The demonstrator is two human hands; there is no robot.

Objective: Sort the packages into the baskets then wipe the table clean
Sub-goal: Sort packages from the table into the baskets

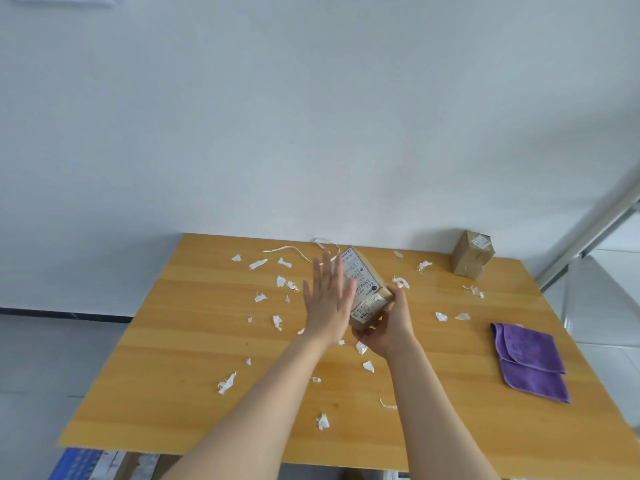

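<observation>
Two packages are in view. One brown package (pixel 367 296) with printed labels is lifted above the middle of the table (pixel 207 341), tilted with its far end higher. The right hand (pixel 388 329) grips its near end, fingers (pixel 367 333) curled underneath and the thumb on the right side. The left hand (pixel 327 306) is held flat beside the package's left face, its fingers (pixel 329 271) straight and spread and holding nothing. Whether it touches the box cannot be told.

The second package (pixel 472 254), brown and taped, stands on the table's far right corner, close to both edges. One folded purple cloth (pixel 530 362) lies along the table's right edge. About two dozen torn white paper scraps (pixel 227 382) are scattered over most of the top, thickest around the middle. One long white strip (pixel 298 252) curls near the far edge, which meets a pale wall (pixel 311 116).

The widest stretches of bare wood are on the table's left side and along its near edge, broken only by a few scraps. A metal frame (pixel 588 237) rises just off the right side.
</observation>
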